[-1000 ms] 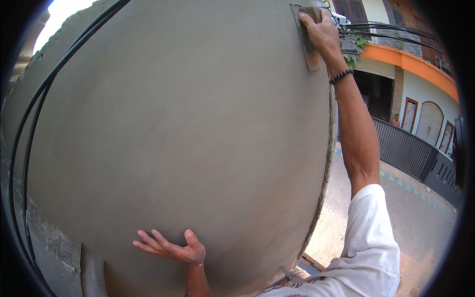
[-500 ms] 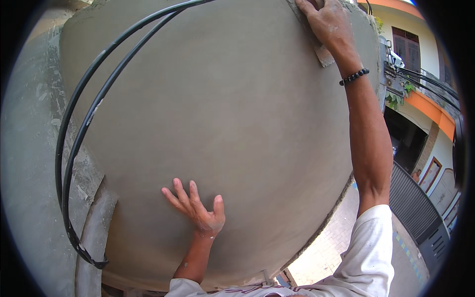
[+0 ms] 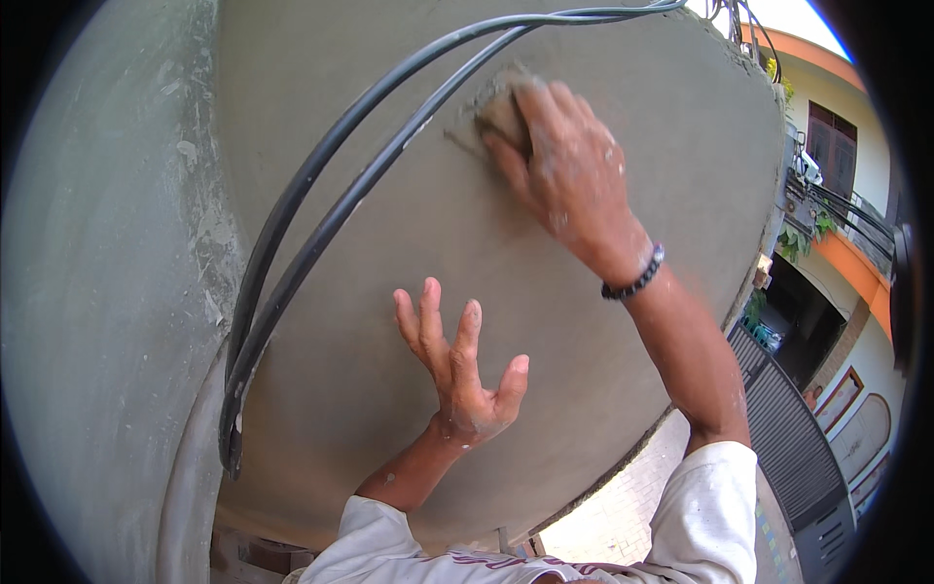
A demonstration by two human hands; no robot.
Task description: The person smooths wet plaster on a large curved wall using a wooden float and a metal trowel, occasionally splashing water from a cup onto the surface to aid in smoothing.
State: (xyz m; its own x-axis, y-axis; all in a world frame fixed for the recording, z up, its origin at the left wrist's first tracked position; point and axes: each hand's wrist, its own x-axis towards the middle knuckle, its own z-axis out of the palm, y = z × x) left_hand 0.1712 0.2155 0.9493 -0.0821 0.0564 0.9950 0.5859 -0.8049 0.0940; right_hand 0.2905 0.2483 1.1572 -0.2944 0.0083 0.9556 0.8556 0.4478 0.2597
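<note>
Up in the top centre of the frame sits a small grey, mortar-caked sponge float (image 3: 491, 112), flat against the smooth grey plastered wall (image 3: 409, 292). The right hand (image 3: 564, 170) covers most of it, fingers laid close together and curled over its edge, pressing it onto the plaster. A dark beaded bracelet (image 3: 634, 279) rings that wrist, and the bare forearm runs down to a white sleeve (image 3: 705, 506) at the lower right.

Below, in the middle of the frame, the left hand (image 3: 462, 375) holds nothing; its fingers are spread and stretched upward, the palm just beside the plaster, though whether it touches I cannot tell.

Two thick black cables (image 3: 321, 209) sweep in an arc from the top edge down the left of the wall. At the far right, well apart, stand an orange-and-white building (image 3: 856, 195) and a dark metal gate (image 3: 793, 443).
</note>
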